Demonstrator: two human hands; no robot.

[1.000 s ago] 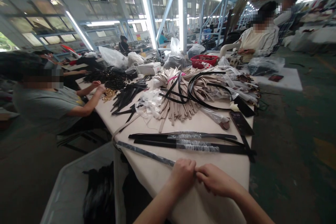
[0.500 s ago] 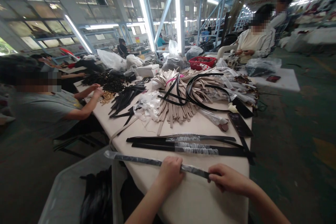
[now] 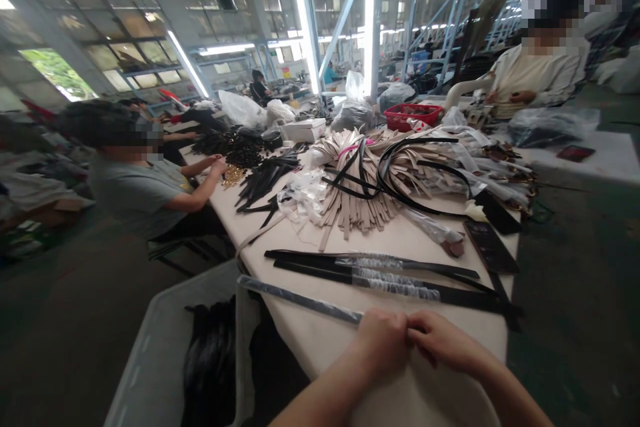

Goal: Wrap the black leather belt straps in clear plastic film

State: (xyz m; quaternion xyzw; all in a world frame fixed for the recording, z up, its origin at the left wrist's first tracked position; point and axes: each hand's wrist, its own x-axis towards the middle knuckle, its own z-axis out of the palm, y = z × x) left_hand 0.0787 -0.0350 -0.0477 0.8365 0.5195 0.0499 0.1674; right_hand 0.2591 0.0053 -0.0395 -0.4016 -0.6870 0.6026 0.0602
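Note:
A black strap in a clear plastic sleeve point(image 3: 300, 300) slants across the near part of the table, its far left end over the bin's rim. My left hand point(image 3: 383, 340) is closed round its right part. Touching it, my right hand point(image 3: 443, 340) pinches at the strap's right end, which the fingers hide. Just beyond both hands lie black straps with crinkled clear plastic round their middles point(image 3: 395, 277).
A pale bin point(image 3: 145, 347) with black straps stands at the lower left. Farther back on the table point(image 3: 280, 233) are a fanned pile of beige strips point(image 3: 360, 213), a red basket point(image 3: 413, 121) and a phone point(image 3: 490, 247). A person in grey point(image 3: 145, 187) sits at left.
My left hand has slid along the sleeved strap to meet my right hand. The view has turned a little to the left, so the table and people appear farther right.

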